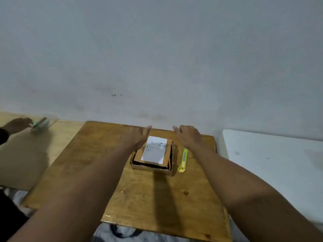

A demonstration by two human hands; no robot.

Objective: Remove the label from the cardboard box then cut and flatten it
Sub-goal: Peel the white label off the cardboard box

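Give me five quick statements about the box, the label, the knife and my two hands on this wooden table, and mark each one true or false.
1. The white label is on the top of the cardboard box. True.
2. The right hand grips the yellow utility knife. False: the knife lies on the wooden table to the right of the box, and the hand is open above the table.
3. The left hand is open, with straight fingers, at the box's left side. True.
4. The box is already cut and lying flat. False: it is in box shape, uncut.
5. The knife lies to the left of the box. False: it lies to the right.
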